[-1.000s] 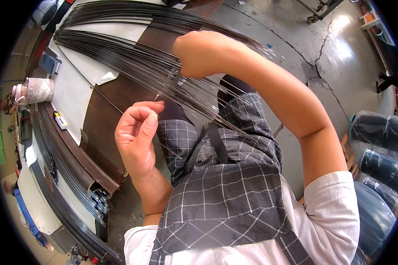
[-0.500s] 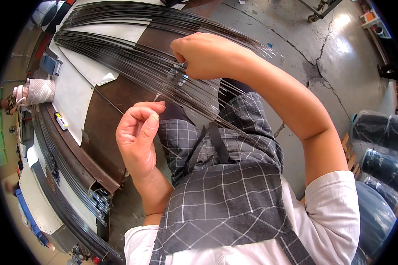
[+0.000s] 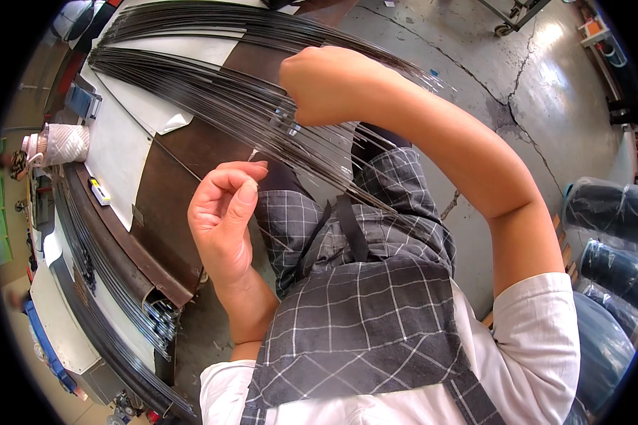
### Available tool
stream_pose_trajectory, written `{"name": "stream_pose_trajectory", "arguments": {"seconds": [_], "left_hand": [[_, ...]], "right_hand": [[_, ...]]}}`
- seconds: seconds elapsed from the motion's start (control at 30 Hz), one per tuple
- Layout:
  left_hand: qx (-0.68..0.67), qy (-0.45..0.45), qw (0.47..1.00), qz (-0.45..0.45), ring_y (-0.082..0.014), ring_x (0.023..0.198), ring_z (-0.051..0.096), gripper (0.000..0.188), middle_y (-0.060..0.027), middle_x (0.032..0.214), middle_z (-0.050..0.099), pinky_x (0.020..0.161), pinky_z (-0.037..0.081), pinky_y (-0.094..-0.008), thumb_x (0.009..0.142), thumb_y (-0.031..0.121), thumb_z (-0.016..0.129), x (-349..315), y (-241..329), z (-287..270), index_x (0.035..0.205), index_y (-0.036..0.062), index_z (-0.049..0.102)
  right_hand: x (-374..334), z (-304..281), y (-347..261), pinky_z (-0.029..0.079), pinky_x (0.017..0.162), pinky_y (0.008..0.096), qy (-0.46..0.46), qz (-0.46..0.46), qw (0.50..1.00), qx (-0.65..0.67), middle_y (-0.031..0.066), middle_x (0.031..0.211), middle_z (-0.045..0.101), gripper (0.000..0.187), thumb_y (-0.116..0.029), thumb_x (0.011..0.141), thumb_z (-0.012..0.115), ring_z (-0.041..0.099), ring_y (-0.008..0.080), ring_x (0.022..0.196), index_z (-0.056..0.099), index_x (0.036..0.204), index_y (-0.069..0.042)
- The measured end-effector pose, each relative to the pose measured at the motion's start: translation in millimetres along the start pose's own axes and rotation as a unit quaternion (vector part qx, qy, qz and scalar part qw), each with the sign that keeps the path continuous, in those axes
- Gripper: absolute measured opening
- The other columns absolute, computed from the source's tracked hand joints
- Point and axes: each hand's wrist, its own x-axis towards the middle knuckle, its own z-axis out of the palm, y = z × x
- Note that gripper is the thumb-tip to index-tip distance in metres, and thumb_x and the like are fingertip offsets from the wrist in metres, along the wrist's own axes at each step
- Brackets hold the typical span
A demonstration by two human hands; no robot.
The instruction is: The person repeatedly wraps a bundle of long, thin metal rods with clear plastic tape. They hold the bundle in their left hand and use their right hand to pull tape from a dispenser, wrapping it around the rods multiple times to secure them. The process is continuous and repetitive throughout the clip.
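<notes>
Long thin black rods lie in two fanned bundles, the nearer bundle (image 3: 191, 92) reaching over my lap and the farther bundle (image 3: 191, 20) behind it. My right hand (image 3: 317, 86) is closed in a fist above the loose ends of the nearer bundle; its fingers are turned away and whatever they hold is hidden. Palm up, my left hand (image 3: 227, 202) has its fingers curled in and the thumb close to the index finger. A single rod (image 3: 174, 157), apart from the bundle, runs to this hand and passes out of sight there. A small pale tip (image 3: 254, 153) shows just above its fingertips.
Under the rods is a brown table (image 3: 166, 205) with white sheets (image 3: 113, 170). A yellow-and-white box (image 3: 99, 192) and a wrapped roll (image 3: 67, 144) are at the left. More rods (image 3: 159, 322) rest on a lower shelf. Plastic-wrapped rolls (image 3: 609, 210) stand at the right.
My right hand has shifted slightly up and to the right, its fingers turned farther out of view. My left hand has barely moved.
</notes>
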Motion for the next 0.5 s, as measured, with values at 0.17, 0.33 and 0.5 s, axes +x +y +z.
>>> {"name": "stream_pose_trajectory", "arguments": {"seconds": [0.17, 0.33, 0.5], "left_hand": [[0.001, 0.004, 1.0, -0.003, -0.0128, 0.088, 0.055, 0.009, -0.0127, 0.096, 0.061, 0.079, 0.038, -0.0228, 0.081, 0.005, 0.063, -1, 0, 0, 0.084, -0.0022, 0.059], [0.004, 0.005, 1.0, -0.006, -0.0131, 0.088, 0.055, 0.008, -0.0127, 0.096, 0.061, 0.08, 0.038, -0.0226, 0.08, 0.005, 0.062, -2, 0, -2, 0.084, -0.0021, 0.059], [0.005, 0.0, 1.0, -0.027, -0.0135, 0.086, 0.057, 0.009, -0.0117, 0.093, 0.062, 0.076, 0.044, -0.0243, 0.082, 0.007, 0.062, 2, 0, 5, 0.085, -0.0011, 0.059]], "right_hand": [[7, 7, -2, 0.051, 0.062, 0.0389, 0.005, -0.005, 0.999, -0.037, 0.0154, 0.076, 0.064, 0.015, -0.009, 0.06, 0.06, 0.063, 0.0324, 0.073, 0.064, 0.072, -0.001], [9, 4, -3, 0.051, 0.063, 0.0391, -0.012, 0.0, 0.999, -0.037, 0.0147, 0.077, 0.065, 0.019, -0.013, 0.061, 0.062, 0.064, 0.0315, 0.074, 0.065, 0.075, -0.001], [13, -5, 0, 0.05, 0.06, 0.0361, -0.057, 0.037, 0.997, 0.032, 0.0118, 0.069, 0.064, 0.02, -0.018, 0.063, 0.064, 0.063, 0.0267, 0.067, 0.064, 0.073, -0.001]]}}
